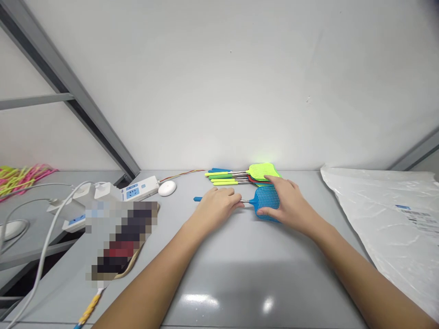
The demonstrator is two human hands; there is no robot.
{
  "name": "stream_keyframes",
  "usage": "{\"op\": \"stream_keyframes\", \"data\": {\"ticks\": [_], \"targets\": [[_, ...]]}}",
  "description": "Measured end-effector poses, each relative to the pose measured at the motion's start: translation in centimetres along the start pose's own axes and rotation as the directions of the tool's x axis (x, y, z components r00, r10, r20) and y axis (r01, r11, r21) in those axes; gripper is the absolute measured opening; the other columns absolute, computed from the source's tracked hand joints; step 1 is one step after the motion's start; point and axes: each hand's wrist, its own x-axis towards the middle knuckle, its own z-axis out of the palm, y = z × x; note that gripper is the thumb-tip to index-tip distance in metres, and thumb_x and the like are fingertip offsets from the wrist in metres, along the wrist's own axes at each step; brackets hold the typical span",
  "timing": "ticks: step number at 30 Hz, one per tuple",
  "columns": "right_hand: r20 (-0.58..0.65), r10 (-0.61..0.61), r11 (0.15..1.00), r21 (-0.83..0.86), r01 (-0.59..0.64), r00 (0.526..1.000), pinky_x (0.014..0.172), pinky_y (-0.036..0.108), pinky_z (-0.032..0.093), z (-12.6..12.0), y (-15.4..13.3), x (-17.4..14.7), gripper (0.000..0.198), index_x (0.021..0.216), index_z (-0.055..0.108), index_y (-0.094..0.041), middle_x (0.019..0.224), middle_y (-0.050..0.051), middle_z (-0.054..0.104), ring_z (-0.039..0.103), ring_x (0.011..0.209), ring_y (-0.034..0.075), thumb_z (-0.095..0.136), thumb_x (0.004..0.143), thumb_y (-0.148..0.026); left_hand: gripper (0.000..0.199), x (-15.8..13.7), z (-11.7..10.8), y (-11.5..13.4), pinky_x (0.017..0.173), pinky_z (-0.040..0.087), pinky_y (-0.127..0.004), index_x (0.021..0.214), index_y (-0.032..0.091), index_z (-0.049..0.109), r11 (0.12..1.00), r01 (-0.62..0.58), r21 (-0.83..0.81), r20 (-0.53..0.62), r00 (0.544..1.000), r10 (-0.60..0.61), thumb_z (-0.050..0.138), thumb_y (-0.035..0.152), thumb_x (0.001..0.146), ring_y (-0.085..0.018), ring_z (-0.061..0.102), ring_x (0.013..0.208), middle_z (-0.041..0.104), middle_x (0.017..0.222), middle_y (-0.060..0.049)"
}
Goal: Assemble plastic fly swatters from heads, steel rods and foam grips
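Observation:
A blue fly swatter with a perforated head and a thin metal shaft lies crosswise on the grey table, handle to the left. My left hand is closed around its handle near the shaft, and the handle's end sticks out on the left. Around the right side of the head, my right hand grips with the thumb at the near edge and the fingers at the far edge. Just behind lies a pile of fly swatters, yellow-green on top, with green, red and blue partly hidden under it.
At the left are a white power strip with plugs and cables, a round white device and a phone blurred by pixels. A white plastic bag covers the right side. Behind the table rises a pale wall.

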Motion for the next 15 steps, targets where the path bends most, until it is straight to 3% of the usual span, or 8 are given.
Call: {"op": "stream_keyframes", "data": {"ticks": [4,7,12,15], "targets": [[0.095,0.125,0.988,0.078,-0.133,0.988,0.078,0.036,0.045,-0.8,0.3,0.2,0.047,0.104,0.064,-0.025,0.099,0.005,0.068,0.060,0.093,0.026,0.063,0.072,-0.059,0.035,0.1,0.1,0.2,0.063,0.025,-0.029,0.082,0.020,0.058,0.997,-0.072,0.004,-0.042,0.997,0.072,0.034,0.040,0.097,-0.014,0.051,0.071,0.055,0.074,-0.001],[0.168,0.168,0.979,0.091,-0.185,0.971,0.059,0.028,0.040,-1.4,-0.1,0.2,0.035,0.082,0.065,-0.024,0.079,0.001,0.067,0.058,0.072,0.019,0.064,0.072,-0.058,0.037,0.1,0.4,0.3,0.063,0.023,-0.030,0.081,0.019,0.058,0.993,-0.114,0.008,-0.074,0.991,0.115,0.032,0.040,0.098,-0.014,0.050,0.072,0.055,0.074,-0.001],[0.257,0.088,0.991,0.075,-0.111,0.962,0.059,0.027,0.036,-1.8,-1.3,-0.2,0.029,0.081,0.065,-0.024,0.076,0.000,0.065,0.056,0.072,0.018,0.066,0.073,-0.052,0.035,0.0,1.0,1.0,0.061,0.020,-0.031,0.080,0.020,0.057,0.983,-0.186,-0.004,-0.098,0.978,0.185,0.034,0.040,0.098,-0.014,0.048,0.070,0.055,0.075,-0.001],[0.395,0.035,0.981,0.163,-0.107,0.918,0.058,0.026,0.035,-2.1,-1.6,-0.6,0.020,0.084,0.066,-0.024,0.078,-0.001,0.066,0.055,0.069,0.015,0.061,0.080,-0.043,0.034,0.1,1.1,1.4,0.061,0.020,-0.031,0.080,0.020,0.056,0.969,-0.247,0.015,-0.123,0.961,0.247,0.034,0.040,0.098,-0.014,0.047,0.068,0.054,0.075,-0.001]]}}
